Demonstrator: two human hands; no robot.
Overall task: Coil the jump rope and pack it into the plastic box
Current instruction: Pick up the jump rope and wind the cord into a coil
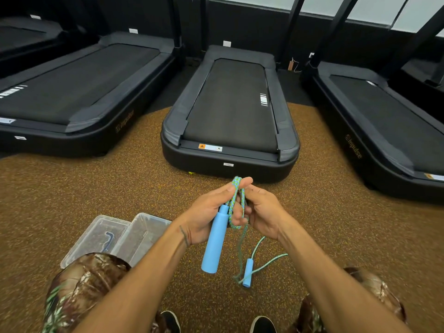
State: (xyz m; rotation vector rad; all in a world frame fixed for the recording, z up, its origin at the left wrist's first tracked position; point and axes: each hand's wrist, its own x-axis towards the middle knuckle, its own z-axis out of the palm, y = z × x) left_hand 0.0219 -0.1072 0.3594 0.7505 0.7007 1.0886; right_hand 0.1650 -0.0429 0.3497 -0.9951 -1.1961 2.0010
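The left hand [206, 212] is curled about the top of a blue handle [214, 240], which hangs tilted down from the palm, and its fingers reach up to pinch the top of a few loops of rope [236, 203] wound lengthwise along the hand. The right hand [263, 213] is partly closed, thumb and fingers meeting the same loops from the other side, so both hands touch at the bundle's upper end. From the loops a loose strand drops to the floor [72, 188], where the second handle [247, 272] lies between the knees with more rope trailing to its right. The box [141, 236], clear and open, sits on the floor to the left, beside the left forearm and partly hidden by the knee; its lid [96, 236] lies touching it on the far left. Three treadmills [230, 104] stand ahead, well apart from the hands.
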